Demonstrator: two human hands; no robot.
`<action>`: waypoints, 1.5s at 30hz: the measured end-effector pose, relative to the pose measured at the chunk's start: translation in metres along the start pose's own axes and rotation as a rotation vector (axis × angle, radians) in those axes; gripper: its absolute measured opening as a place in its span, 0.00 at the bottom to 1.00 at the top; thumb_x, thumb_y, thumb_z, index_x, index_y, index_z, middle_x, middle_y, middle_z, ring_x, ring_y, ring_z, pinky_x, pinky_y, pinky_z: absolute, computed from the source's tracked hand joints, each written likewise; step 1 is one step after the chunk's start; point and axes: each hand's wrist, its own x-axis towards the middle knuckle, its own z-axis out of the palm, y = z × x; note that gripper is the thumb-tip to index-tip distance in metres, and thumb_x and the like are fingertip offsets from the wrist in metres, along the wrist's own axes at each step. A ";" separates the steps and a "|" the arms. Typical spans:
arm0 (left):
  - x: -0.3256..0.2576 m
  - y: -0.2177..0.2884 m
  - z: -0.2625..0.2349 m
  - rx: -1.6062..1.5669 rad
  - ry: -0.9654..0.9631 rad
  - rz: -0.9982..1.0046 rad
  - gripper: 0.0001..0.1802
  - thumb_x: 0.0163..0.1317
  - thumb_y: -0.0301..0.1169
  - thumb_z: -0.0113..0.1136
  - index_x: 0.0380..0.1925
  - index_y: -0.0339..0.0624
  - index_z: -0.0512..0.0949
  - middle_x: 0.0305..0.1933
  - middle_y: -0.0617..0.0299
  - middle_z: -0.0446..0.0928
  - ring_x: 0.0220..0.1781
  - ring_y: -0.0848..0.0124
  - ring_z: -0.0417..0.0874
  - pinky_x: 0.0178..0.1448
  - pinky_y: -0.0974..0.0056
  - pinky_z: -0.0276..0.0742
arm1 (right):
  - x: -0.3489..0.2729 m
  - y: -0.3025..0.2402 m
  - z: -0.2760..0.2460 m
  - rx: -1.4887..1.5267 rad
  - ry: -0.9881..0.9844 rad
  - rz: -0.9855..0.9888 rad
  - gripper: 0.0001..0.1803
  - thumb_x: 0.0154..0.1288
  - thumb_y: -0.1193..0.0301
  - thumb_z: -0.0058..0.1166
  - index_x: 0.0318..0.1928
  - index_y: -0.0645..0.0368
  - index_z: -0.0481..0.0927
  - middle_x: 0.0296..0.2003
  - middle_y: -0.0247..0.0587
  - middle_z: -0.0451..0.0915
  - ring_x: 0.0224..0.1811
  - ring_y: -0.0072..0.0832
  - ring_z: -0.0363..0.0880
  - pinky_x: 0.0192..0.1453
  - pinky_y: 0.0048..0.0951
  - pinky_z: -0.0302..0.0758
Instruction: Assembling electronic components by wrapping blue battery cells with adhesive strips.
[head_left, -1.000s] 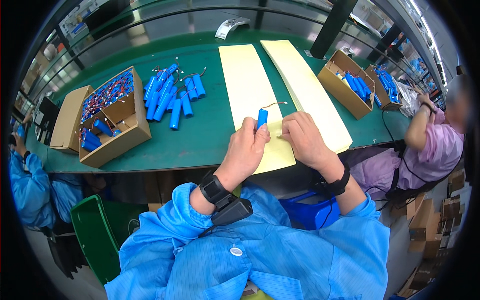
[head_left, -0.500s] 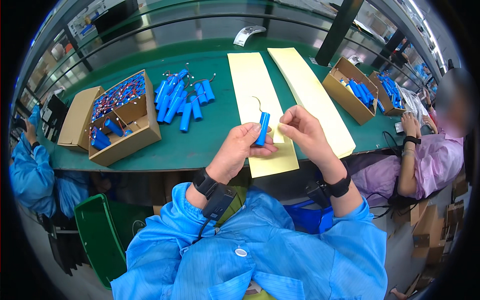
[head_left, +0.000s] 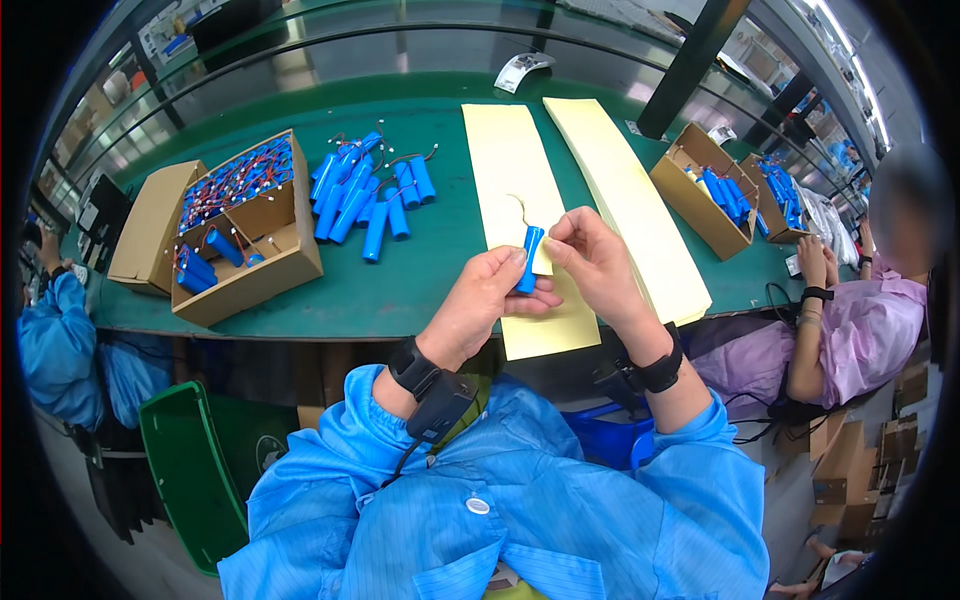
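Between the thumb and fingers of my left hand (head_left: 492,296) is a blue cylindrical battery pack (head_left: 529,262), its thin wire lead pointing away from me. My right hand (head_left: 597,262) pinches a small pale-yellow sticker (head_left: 543,260), which lies against the battery's right side. Whether the whole sticker touches the battery I cannot tell. Both hands are over the near end of a long yellow sheet (head_left: 512,170). To their right lies a stack of similar yellow sheets (head_left: 630,200).
Loose blue batteries (head_left: 350,200) with wires lie left of the sheet. A cardboard box (head_left: 305,240) of batteries stands farther left. At the right are another battery box (head_left: 705,215) and a co-worker in pink (head_left: 860,330). A green bin (head_left: 180,470) sits below the table's left part.
My right hand has moved slightly left, bringing the yellow sticker from beside the battery onto its side. The left hand still holds the battery. The view has shifted a little.
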 end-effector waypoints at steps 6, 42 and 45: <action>0.001 -0.006 0.013 0.196 0.086 0.049 0.15 0.68 0.36 0.48 0.43 0.31 0.70 0.35 0.53 0.77 0.34 0.67 0.83 0.39 0.68 0.81 | -0.003 0.000 0.004 -0.046 0.043 -0.013 0.07 0.59 0.78 0.54 0.32 0.63 0.69 0.29 0.37 0.74 0.32 0.23 0.74 0.39 0.24 0.73; -0.050 0.025 0.063 -0.503 -0.372 -0.170 0.05 0.61 0.24 0.50 0.34 0.32 0.68 0.14 0.59 0.70 0.09 0.72 0.71 0.13 0.72 0.67 | -0.058 -0.044 0.025 1.241 -0.210 0.020 0.19 0.57 0.63 0.60 0.41 0.63 0.72 0.44 0.54 0.76 0.56 0.48 0.69 0.64 0.48 0.62; -0.043 0.017 0.062 -0.209 -0.262 -0.079 0.05 0.60 0.25 0.52 0.34 0.34 0.69 0.12 0.64 0.68 0.09 0.75 0.70 0.11 0.74 0.64 | -0.060 -0.049 0.029 1.077 0.006 0.101 0.19 0.61 0.63 0.56 0.44 0.64 0.70 0.47 0.53 0.75 0.55 0.45 0.71 0.64 0.48 0.65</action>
